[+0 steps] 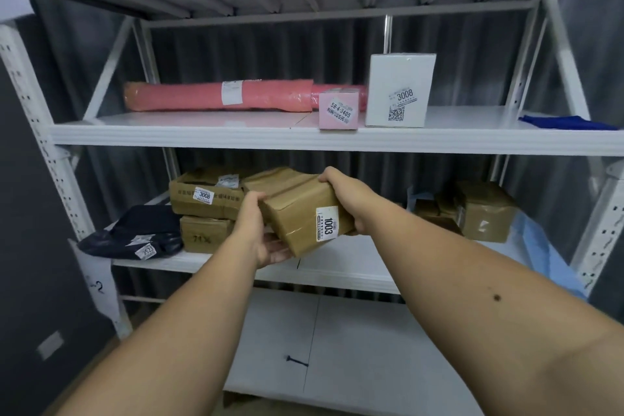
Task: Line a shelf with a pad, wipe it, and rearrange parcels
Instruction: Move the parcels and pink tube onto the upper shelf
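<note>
Parcels are being rearranged, and one brown taped parcel, labelled 1003, is held in the air just in front of the middle shelf, above its front edge and near its centre. It is gripped by both hands: the left hand is cupped under its near left corner, fingers curled beneath and thumb laid over the top, while the right hand is wrapped over its far right end from above. Each grip is closed on the parcel, so neither hand is free. The parcel's long axis is seen to run from the near right up towards the far left, tilted, with the labelled end face turned to the camera. Both forearms are stretched forward, almost straight, the right one reaching in from lower right. Just behind and to the left, two stacked brown boxes are set on the shelf; further brown parcels lie towards its right end, on a blue pad. The gap between them is judged the likeliest place for setting down.
</note>
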